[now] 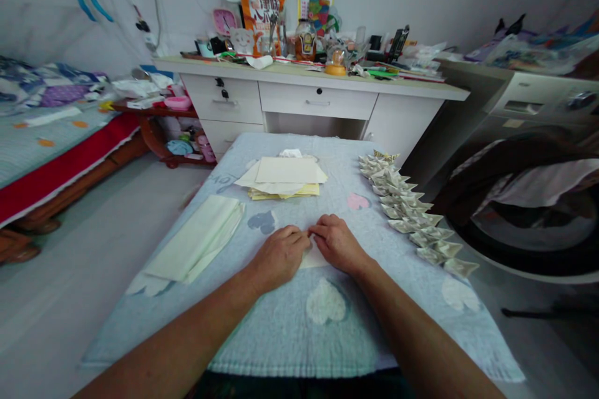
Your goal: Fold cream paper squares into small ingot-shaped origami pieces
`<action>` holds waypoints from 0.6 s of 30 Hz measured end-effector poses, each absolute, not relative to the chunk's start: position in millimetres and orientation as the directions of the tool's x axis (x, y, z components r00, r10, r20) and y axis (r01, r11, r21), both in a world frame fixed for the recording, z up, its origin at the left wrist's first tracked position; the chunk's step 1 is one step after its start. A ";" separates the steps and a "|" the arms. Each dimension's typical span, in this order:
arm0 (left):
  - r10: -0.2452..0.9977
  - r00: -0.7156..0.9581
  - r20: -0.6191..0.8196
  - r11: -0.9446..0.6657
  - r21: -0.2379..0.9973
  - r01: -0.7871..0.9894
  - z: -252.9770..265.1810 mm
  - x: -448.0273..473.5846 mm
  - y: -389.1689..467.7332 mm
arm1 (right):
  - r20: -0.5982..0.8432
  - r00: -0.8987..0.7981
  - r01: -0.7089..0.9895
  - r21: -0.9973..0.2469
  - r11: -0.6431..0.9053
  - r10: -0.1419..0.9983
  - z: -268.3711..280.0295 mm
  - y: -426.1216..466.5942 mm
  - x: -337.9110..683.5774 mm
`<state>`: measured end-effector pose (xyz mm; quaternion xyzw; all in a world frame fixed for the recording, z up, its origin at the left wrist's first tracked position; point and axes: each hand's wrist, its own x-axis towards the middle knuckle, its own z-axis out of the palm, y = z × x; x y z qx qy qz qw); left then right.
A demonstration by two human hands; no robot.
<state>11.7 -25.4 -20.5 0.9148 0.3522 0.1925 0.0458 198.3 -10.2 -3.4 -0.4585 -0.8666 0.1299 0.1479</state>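
My left hand [283,255] and my right hand [337,242] meet at the middle of the cloth-covered table, fingers closed on a small pale sheet of paper [314,258]. Most of that sheet is hidden under my hands; its lower edge shows between them. Beyond my hands lies a stack of cream and yellow paper [286,171]. To the left is a pile of long folded pale-green paper [196,240]. Along the right side stand several folded paper boats [412,207] in a slanting row.
A white desk [318,100] with drawers stands behind the table, its top crowded with jars, an orange bag [260,9] and small items. A washing machine [528,156] with laundry in its door is at the right. A bed [60,131] is at the left.
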 end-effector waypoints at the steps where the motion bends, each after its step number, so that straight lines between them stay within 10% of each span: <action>1: 0.662 0.674 0.327 -0.747 0.219 0.627 -19.2 11.2 -26.5 | 0.128 -0.533 0.766 -0.345 0.542 0.836 -2.8 -10.7 198.3; 18: 0.617 0.688 0.382 -0.749 0.020 0.662 -7.1 -2.3 -37.6 | 0.091 -0.523 0.801 -0.289 0.525 0.848 1.7 -15.4 198.7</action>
